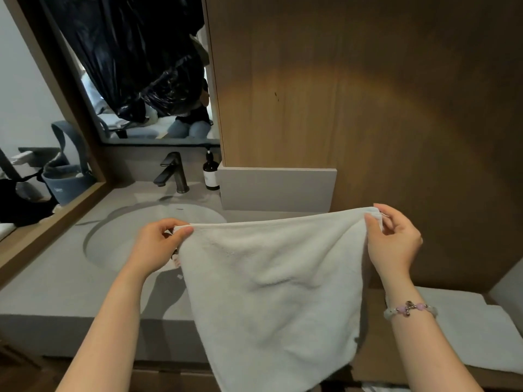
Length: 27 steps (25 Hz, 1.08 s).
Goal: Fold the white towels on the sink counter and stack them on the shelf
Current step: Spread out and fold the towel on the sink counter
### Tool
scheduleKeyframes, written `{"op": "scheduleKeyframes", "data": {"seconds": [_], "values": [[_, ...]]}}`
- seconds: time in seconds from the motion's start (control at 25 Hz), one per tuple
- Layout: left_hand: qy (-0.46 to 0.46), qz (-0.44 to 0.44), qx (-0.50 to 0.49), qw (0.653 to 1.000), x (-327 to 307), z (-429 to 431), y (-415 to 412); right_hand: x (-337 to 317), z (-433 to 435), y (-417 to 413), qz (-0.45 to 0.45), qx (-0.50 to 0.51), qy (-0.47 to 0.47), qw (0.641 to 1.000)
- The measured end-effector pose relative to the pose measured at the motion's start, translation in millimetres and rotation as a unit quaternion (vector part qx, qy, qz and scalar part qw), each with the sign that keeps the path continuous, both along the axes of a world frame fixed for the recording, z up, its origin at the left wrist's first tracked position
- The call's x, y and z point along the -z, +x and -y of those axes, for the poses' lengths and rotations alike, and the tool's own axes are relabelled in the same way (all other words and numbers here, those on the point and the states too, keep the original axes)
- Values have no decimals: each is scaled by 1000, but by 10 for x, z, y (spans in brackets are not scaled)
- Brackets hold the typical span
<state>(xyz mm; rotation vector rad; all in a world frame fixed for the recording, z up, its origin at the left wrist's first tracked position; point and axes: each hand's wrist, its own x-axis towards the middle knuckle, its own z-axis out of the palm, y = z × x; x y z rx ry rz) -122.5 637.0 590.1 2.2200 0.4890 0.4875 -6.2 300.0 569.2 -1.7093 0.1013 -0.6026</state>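
A white towel [271,292] hangs in the air in front of me, spread flat above the front edge of the grey sink counter [56,284]. My left hand [158,244] pinches its upper left corner. My right hand [393,239] pinches the upper right corner, with a bead bracelet on that wrist. The towel's lower end runs out of the bottom of the view. On the wooden shelf [376,360] at the lower right lies another white towel [467,332], laid flat, partly behind my right forearm.
A round basin [113,236] is sunk into the counter, with a dark faucet [172,171] and a brown pump bottle [210,172] behind it. A mirror [135,80] hangs above. A wooden cabinet wall [368,94] rises on the right. A grey bag [68,171] stands at the left.
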Motion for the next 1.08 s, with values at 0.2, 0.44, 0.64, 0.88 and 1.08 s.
{"op": "scheduleKeyframes", "data": {"seconds": [0.2, 0.44, 0.64, 0.88, 1.08], "values": [[19, -38, 25, 999, 225, -439, 729, 168, -342, 546, -28, 27, -31, 999], [67, -59, 65, 994, 500, -644, 1519, 424, -420, 1147, -64, 32, -107, 992], [103, -125, 74, 984, 687, -787, 2059, 702, -432, 1670, -82, -22, -136, 987], [86, -147, 8, 985, 1107, -842, 2586, 1152, -500, 2162, -129, -34, -151, 980], [-20, -88, -99, 991, 1356, -714, 2705, 1320, -557, 2397, -151, -28, -142, 978]]}}
